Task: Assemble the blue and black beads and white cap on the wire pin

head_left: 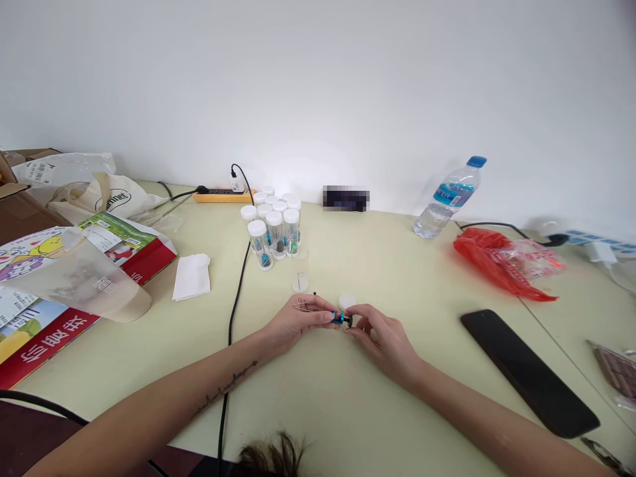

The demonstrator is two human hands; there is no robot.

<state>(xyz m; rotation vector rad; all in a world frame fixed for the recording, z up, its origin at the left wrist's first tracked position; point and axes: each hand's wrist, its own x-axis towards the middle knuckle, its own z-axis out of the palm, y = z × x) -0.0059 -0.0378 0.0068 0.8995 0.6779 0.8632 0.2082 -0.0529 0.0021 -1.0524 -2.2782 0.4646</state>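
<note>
Hands (342, 324); bottle (450, 197) label "WATER"

A small blue metallic cylindrical part with a black end (342, 319) lies sideways just above the pale yellow-green tabletop (348, 397), pinched between the fingertips of the left hand (293, 322) and the right hand (380, 334). Its black end points towards the right hand. Finer detail is too small to tell.
</note>
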